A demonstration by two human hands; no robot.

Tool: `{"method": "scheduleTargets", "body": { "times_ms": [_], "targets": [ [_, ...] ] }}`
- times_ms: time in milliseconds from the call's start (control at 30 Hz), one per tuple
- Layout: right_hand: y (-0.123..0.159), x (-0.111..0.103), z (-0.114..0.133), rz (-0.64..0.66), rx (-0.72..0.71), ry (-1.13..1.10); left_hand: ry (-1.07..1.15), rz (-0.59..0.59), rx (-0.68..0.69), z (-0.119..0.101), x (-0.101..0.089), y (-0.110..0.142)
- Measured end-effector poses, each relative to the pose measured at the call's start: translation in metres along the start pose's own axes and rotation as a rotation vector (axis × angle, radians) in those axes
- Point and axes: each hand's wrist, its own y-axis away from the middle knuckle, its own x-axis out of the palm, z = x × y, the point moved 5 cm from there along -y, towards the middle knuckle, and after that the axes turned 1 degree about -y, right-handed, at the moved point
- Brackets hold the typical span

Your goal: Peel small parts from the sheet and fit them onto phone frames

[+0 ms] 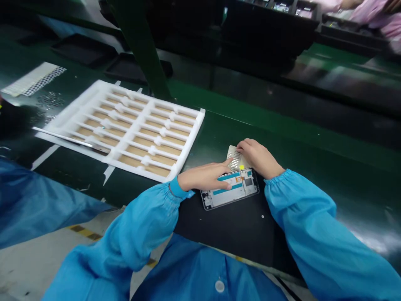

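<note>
A phone frame [232, 193] with its inner side up, showing blue-green strips and an orange flex piece, lies tilted on the black mat. Against its upper edge is a small cream sheet [233, 158] bearing a row of short shiny strips and a yellow tab. My left hand [208, 177] reaches over the phone frame, index finger stretched onto the sheet and thumb apart above the frame. Over the sheet's right part, my right hand [260, 159] has its fingers bent and drawn together; whatever they pinch is hidden.
Left of my hands lies a white slotted foam tray [150, 170] with brown slot bottoms and a thin long piece across its front. Another cream sheet [34, 79], small scattered bits [50, 100] and black trays [84, 49] are farther left. A green post [140, 50] rises behind. A co-worker's blue sleeve [40, 205] enters left.
</note>
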Motion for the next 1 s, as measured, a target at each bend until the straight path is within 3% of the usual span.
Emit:
{"method": "scheduleTargets", "body": {
  "times_ms": [100,200,333,500,567,667,733,900,1000],
  "targets": [
    [-0.001,0.002,-0.003,-0.013,0.005,-0.027,-0.025,0.022,-0.029,-0.002,-0.001,0.0],
    [-0.004,0.0,-0.015,-0.112,0.081,-0.097,-0.005,0.035,-0.043,-0.001,0.001,-0.001],
    [-0.001,-0.008,-0.027,-0.252,0.206,-0.248,0.052,-0.048,0.026,-0.003,0.002,0.003],
    [0.029,-0.035,-0.006,-0.39,0.231,-0.697,0.037,-0.189,0.121,-0.02,-0.004,0.031],
    [0.05,-0.051,0.015,-0.404,0.232,-0.734,-0.049,-0.215,0.095,-0.029,-0.007,0.045],
    [0.087,-0.071,0.051,-0.37,0.225,-0.637,-0.251,-0.263,0.038,-0.042,-0.008,0.06],
    [0.11,-0.073,0.073,-0.305,0.19,-0.571,-0.371,-0.297,0.029,-0.049,-0.006,0.063],
    [0.136,-0.044,0.094,-0.073,0.114,-0.43,-0.391,-0.444,0.094,-0.053,0.007,0.06],
    [0.134,-0.033,0.093,-0.053,0.104,-0.42,-0.241,-0.606,0.242,-0.055,0.011,0.063]
  ]
}}
